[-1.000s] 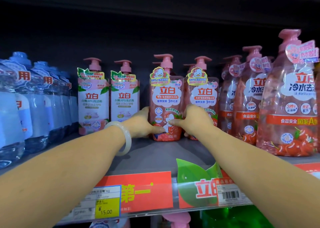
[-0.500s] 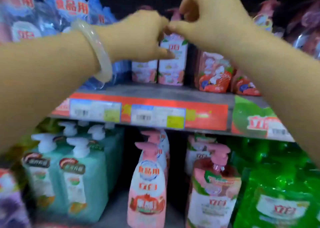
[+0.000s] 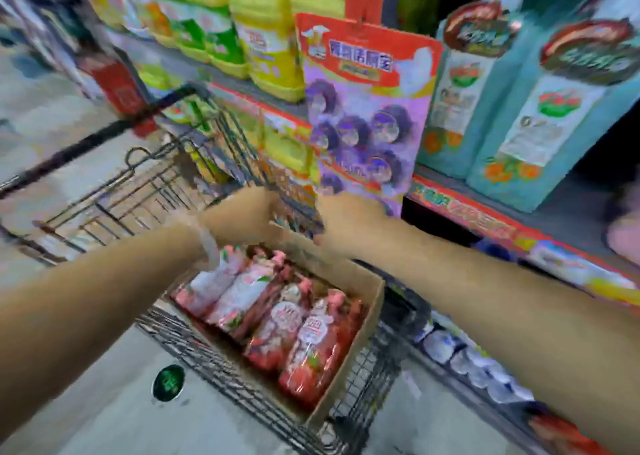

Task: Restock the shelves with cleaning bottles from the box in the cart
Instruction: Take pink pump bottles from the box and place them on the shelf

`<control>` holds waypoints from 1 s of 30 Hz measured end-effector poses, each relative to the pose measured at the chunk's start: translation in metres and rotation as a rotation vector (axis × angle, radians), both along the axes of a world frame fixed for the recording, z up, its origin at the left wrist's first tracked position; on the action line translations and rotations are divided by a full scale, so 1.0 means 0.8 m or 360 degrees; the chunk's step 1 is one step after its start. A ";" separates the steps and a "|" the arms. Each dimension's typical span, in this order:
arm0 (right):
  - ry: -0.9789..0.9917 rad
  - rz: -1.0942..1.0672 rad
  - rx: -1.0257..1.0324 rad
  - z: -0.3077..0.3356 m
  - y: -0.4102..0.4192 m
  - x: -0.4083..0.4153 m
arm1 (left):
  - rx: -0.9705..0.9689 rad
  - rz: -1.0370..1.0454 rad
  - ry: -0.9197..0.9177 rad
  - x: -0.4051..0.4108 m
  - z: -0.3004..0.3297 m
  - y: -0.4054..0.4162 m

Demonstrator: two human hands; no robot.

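- A shop, a supermarket aisle of household cleaning goods.
- Stocked shelves (image 3: 568, 219) carry rows of yellow bottles (image 3: 273, 35) and teal bottles (image 3: 530, 115), with red price strips (image 3: 485, 217) along the shelf edges.
- A wire shopping cart (image 3: 194, 163) stands beside them, holding a cardboard box (image 3: 356, 319) of pink bottles (image 3: 304, 343).

A purple and red hanging card of round items (image 3: 363, 115) dangles at the shelf front, blurred. Left of it stand yellow jugs (image 3: 266, 39), right of it tall teal packs (image 3: 519, 115). A round green sticker (image 3: 168, 382) lies on the pale floor (image 3: 104, 420).
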State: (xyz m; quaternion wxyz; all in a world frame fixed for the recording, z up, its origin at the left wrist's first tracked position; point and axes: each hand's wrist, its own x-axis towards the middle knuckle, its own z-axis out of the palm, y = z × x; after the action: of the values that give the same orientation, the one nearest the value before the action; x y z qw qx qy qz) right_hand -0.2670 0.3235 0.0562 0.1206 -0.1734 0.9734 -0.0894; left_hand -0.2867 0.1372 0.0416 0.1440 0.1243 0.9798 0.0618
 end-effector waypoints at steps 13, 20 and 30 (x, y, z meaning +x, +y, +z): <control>-0.1289 -0.1156 -0.0373 -0.321 -0.085 0.086 | 0.0263 0.0217 -0.1240 0.084 -0.371 -0.042; -0.1280 -0.1735 -0.0971 -0.397 -0.090 0.113 | 0.0257 0.0326 -0.1404 0.091 -0.431 -0.026; -0.1477 -0.2059 -0.1554 -0.333 -0.087 0.112 | 0.0887 0.0671 -0.1457 0.069 -0.361 -0.047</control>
State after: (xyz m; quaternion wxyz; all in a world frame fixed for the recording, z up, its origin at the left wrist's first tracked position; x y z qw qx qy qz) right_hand -0.1777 0.2541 -0.2105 0.3378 0.4240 0.5897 -0.5986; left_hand -0.2312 0.1000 -0.2474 0.4999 -0.0798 0.7679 0.3925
